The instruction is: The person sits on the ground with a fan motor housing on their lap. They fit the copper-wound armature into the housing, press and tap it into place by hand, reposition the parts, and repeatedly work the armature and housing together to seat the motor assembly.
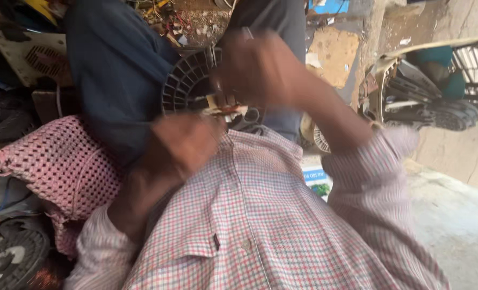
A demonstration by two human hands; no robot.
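your blurred left hand [177, 145] and right hand [258, 70] were curled closed, gripping the round black ribbed plastic fan part [188, 83] held on your lap above your checked shirt [260, 215], beside the pink crocheted cushion [62, 166].

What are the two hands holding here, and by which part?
Both hands, left hand and right hand, are at a round black slotted part on the lap. Motion blur hides the exact grip.
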